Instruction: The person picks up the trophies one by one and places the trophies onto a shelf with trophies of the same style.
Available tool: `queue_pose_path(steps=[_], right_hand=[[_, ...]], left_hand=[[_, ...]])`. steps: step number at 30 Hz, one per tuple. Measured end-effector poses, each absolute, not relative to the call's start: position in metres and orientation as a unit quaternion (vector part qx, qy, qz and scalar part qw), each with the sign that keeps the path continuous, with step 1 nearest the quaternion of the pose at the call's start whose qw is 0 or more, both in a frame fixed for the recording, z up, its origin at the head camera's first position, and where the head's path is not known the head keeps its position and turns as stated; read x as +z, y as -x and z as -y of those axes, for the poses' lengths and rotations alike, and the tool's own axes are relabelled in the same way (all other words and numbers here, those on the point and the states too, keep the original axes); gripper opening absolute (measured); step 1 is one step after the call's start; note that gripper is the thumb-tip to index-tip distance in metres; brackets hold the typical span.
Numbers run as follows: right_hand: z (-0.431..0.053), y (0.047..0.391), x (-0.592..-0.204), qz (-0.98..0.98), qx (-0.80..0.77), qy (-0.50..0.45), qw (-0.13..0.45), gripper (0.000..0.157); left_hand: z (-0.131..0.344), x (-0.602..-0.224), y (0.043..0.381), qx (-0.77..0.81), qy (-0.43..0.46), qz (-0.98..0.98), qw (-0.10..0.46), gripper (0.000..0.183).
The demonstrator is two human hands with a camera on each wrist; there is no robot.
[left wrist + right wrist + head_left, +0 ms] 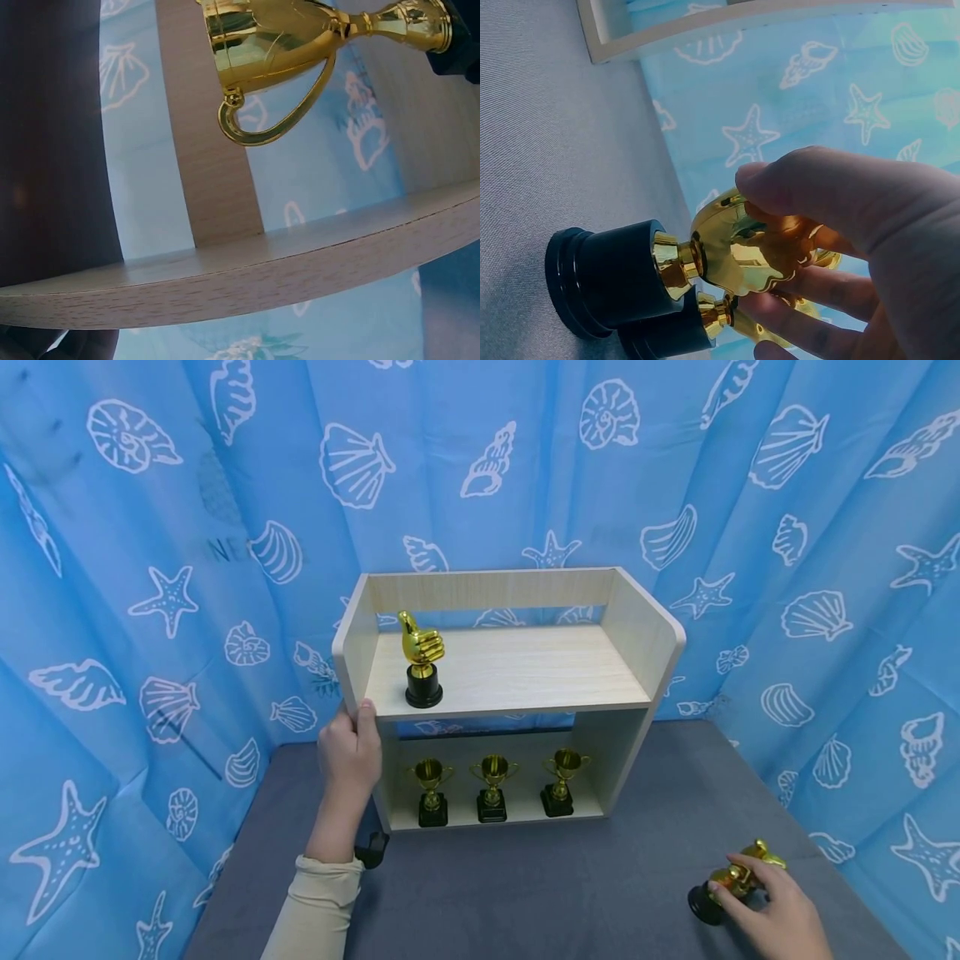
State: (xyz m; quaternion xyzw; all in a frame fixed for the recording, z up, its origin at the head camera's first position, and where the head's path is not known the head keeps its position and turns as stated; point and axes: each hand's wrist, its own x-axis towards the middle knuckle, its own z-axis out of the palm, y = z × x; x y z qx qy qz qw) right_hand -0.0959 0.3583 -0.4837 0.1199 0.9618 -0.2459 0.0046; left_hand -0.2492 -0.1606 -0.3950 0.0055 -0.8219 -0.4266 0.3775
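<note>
My left hand (351, 756) grips the left side panel of a pale wooden two-tier shelf (517, 668), thumb on its front edge. At the right of the table, my right hand (783, 906) holds a gold trophy (735, 251) with a round black base by its gold upper part. A second trophy (676, 330) with a similar base stands right behind it in the right wrist view, partly hidden. On the upper tier, at the left, stands a gold thumbs-up trophy (423, 664). The lower tier bears three gold cup trophies, including the left one (432, 793).
A grey cloth (525, 893) covers the table under the shelf. Blue curtains (480, 460) with white shell prints hang behind and at both sides. A small black object (371, 850) shows beside my left wrist, near the shelf's front left corner.
</note>
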Motion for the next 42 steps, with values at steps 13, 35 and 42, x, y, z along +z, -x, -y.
queue_pose_path(steps=[13,35,42], right_hand=[[-0.3576,0.095,-0.4878,-0.962,-0.245,-0.118,-0.008,0.07],[-0.3539,0.0941,-0.4897,-0.958,-0.249,-0.144,-0.017,0.084],[-0.3509,0.0955,-0.487,-0.955,-0.256,-0.148,-0.009,0.085]], left_hand=[[0.1601,-0.3946,0.2485,-0.422,-0.007,0.824,0.379,0.047],[0.1599,-0.3926,0.2471,-0.418,0.0,0.825,0.38,0.044],[0.1593,-0.3935,0.248,-0.421,-0.001,0.825,0.378,0.045]])
